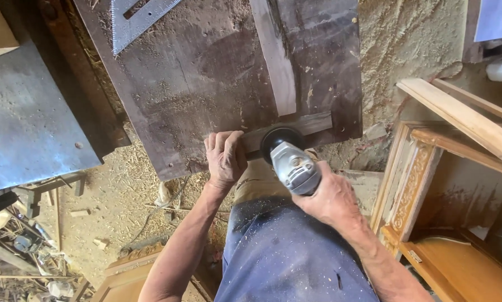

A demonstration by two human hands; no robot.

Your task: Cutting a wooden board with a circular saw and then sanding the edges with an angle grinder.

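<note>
My right hand [333, 197] grips a grey angle grinder [295, 166] whose black disc [281, 137] rests on a dark wooden strip [313, 123] at the near edge of a dark, dusty work board [206, 72]. My left hand [225, 156] presses down on the left end of that strip, fingers curled over the board's edge. A second, paler strip [276, 56] lies on the board and runs away from me, meeting the first one at a right angle. My legs in dusty blue trousers [290, 257] fill the bottom middle.
A metal square ruler [136, 17] lies at the board's far left. A grey slab [27, 117] sits to the left. Carved wooden furniture frames [430, 184] and a loose plank [463, 117] stand on the right. Sawdust and scraps cover the floor [122, 196].
</note>
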